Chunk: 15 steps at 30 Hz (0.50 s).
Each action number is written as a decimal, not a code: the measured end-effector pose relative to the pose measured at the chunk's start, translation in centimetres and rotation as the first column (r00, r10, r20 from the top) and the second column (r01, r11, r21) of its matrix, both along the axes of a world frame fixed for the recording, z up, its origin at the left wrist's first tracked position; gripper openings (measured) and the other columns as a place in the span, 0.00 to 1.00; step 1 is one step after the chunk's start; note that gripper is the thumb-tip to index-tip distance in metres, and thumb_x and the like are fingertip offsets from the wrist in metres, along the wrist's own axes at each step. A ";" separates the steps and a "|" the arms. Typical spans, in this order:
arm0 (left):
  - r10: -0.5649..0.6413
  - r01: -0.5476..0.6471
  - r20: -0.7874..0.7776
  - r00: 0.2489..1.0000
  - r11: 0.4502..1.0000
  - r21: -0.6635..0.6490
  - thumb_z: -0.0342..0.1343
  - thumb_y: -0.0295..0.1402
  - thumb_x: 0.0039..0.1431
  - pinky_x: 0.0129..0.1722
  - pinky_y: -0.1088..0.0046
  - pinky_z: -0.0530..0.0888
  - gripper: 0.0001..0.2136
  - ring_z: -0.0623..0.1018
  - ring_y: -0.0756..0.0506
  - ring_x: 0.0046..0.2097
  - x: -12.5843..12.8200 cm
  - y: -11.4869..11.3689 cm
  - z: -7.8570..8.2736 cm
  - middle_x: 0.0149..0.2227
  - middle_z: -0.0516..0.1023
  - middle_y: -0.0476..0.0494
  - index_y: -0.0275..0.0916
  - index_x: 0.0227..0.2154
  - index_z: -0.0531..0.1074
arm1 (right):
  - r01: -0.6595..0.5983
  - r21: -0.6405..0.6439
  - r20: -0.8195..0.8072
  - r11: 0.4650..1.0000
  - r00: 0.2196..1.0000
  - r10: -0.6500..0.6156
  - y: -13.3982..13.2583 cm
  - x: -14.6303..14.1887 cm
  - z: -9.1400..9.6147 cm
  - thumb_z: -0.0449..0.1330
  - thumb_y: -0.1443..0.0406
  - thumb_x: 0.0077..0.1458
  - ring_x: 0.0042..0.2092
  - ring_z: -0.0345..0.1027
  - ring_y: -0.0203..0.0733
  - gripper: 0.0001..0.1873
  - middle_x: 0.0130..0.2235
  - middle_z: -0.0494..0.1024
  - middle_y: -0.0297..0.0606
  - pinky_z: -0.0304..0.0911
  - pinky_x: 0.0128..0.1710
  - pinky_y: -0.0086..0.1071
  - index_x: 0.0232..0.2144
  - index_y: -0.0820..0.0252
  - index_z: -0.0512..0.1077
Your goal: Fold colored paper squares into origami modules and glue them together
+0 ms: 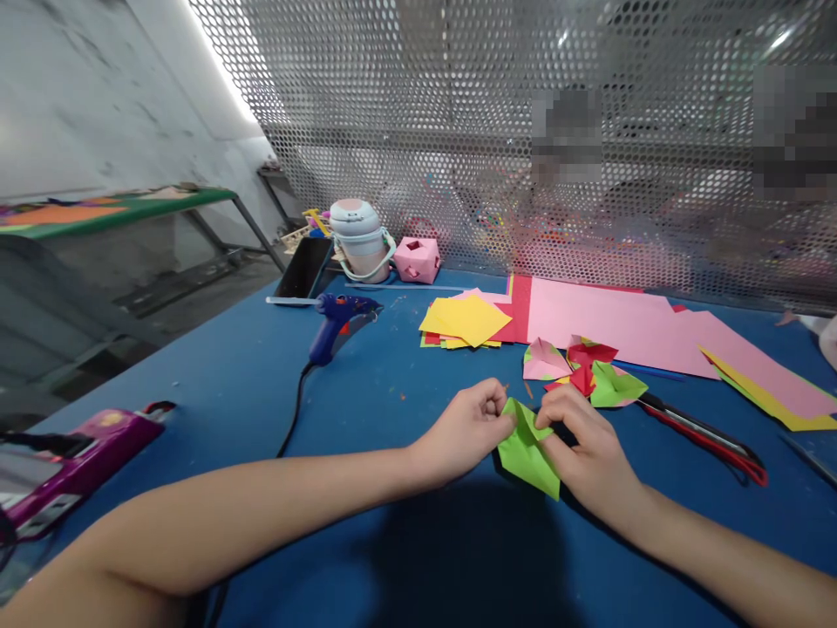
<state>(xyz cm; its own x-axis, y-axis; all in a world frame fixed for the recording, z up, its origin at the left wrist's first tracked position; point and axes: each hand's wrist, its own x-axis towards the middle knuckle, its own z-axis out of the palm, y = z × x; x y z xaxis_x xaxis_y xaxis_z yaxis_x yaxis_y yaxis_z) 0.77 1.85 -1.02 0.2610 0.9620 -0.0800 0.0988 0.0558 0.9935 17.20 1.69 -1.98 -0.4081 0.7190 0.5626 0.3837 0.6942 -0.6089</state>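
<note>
A folded piece of bright green paper point(528, 455) is held up between my two hands, just above the blue table. My left hand point(466, 429) pinches its upper left corner between thumb and fingers. On the other side, my right hand point(585, 445) grips the upper right edge, with the thumb in front. Just beyond my right hand lie several folded paper pieces: a pink one point(544, 359), a red one point(588, 351) and another green one point(615, 385). A utility knife point(703, 432) with a black and red handle rests to the right of them.
A blue glue gun point(336, 323) lies left of centre, its cord trailing towards me. Yellow paper squares point(467, 319) and pink sheets point(602, 323) lie behind. A pink paper box point(417, 260), a lidded bucket point(362, 244) and a phone point(304, 269) stand near the perforated metal screen point(418, 131). A purple power strip point(91, 471) is at left.
</note>
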 end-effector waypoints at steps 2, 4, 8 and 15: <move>0.000 0.000 -0.002 1.000 1.000 0.011 0.51 0.27 0.47 0.21 0.80 0.54 0.08 0.55 0.56 0.22 0.0 -0.1 0.0 0.19 0.53 0.59 0.38 0.20 0.55 | 0.010 -0.025 -0.007 1.000 1.000 -0.010 0.0 0.0 0.0 0.53 0.74 0.52 0.34 0.61 0.37 0.07 0.30 0.65 0.33 0.58 0.34 0.31 0.27 0.58 0.61; -0.011 0.012 -0.019 1.000 1.000 0.022 0.50 0.27 0.47 0.20 0.80 0.53 0.09 0.55 0.56 0.22 0.0 -0.1 -0.2 0.19 0.53 0.59 0.39 0.21 0.54 | 0.062 -0.115 -0.020 0.991 0.998 -0.065 0.1 -0.1 0.2 0.55 0.70 0.52 0.32 0.61 0.37 0.07 0.28 0.65 0.32 0.58 0.32 0.30 0.26 0.57 0.61; -0.040 0.044 -0.076 0.996 0.997 0.055 0.50 0.27 0.48 0.19 0.79 0.52 0.08 0.54 0.56 0.21 -0.1 -0.2 -0.5 0.18 0.52 0.60 0.39 0.22 0.55 | 0.155 -0.306 -0.024 0.939 0.985 -0.170 0.1 0.0 0.7 0.52 0.63 0.57 0.27 0.60 0.35 0.08 0.26 0.66 0.31 0.58 0.26 0.28 0.26 0.58 0.63; -0.013 0.016 -0.052 0.999 0.998 0.061 0.50 0.28 0.48 0.20 0.80 0.54 0.08 0.56 0.56 0.22 -0.2 -0.2 -0.6 0.19 0.54 0.59 0.39 0.21 0.55 | 0.119 -0.257 0.012 0.959 0.993 -0.120 0.0 -0.2 0.3 0.55 0.68 0.52 0.30 0.61 0.36 0.04 0.28 0.65 0.31 0.59 0.29 0.29 0.28 0.57 0.61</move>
